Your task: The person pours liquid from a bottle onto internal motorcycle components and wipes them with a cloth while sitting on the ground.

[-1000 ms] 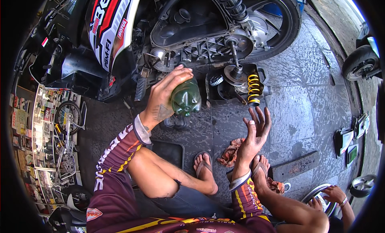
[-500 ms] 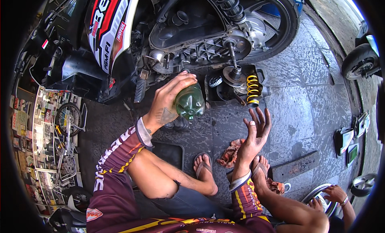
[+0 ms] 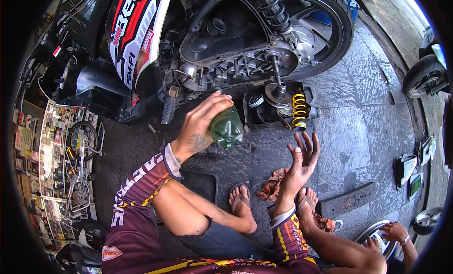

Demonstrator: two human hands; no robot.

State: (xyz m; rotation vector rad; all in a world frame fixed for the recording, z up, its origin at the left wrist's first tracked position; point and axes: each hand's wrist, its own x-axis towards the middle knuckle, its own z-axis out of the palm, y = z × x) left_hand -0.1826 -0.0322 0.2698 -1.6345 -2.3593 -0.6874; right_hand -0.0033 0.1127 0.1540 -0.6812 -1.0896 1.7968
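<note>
My left hand [image 3: 200,123] is wrapped round a green plastic bottle [image 3: 227,128], its base turned toward me and its neck pointing at the scooter. The bottle hides what lies just beyond it. My right hand [image 3: 301,161] hovers palm up with fingers spread, holding nothing, just below a yellow coil spring [image 3: 299,109]. That spring stands in a black parts tray [image 3: 257,114], beside a metal pulley disc [image 3: 278,94] and a small toothed part [image 3: 255,101]. Above them is the scooter's opened drive case [image 3: 231,36], with a bare shaft [image 3: 275,66] sticking out.
A rear wheel [image 3: 347,29] stands behind the case. Reddish rags [image 3: 272,185] lie by my feet, with a dark flat bar [image 3: 348,198] to the right. Another person's hands [image 3: 394,231] hold a wheel rim at the lower right. Shelves of goods [image 3: 28,151] line the left.
The view has shifted slightly. My left hand still grips the bottle in nearly the same place, and my right hand stays spread below the spring.
</note>
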